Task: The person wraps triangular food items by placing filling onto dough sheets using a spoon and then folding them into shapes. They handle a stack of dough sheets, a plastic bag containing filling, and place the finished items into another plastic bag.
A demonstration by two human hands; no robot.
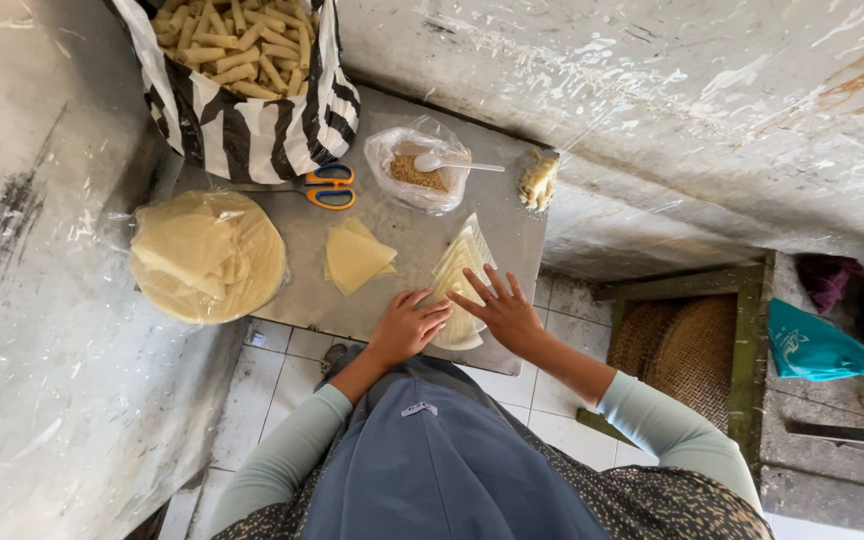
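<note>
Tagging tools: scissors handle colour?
Orange with blue inner rims, scissors, head view.

Single head-worn view, looking steeply down, close over the small metal table (512, 215)

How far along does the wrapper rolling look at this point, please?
Done: a striped bag holds many finished rolls. In hand: the left hand and right hand press on a fanned row of cut wrappers. Left: a stack of round wrappers, loose triangles and filling.
</note>
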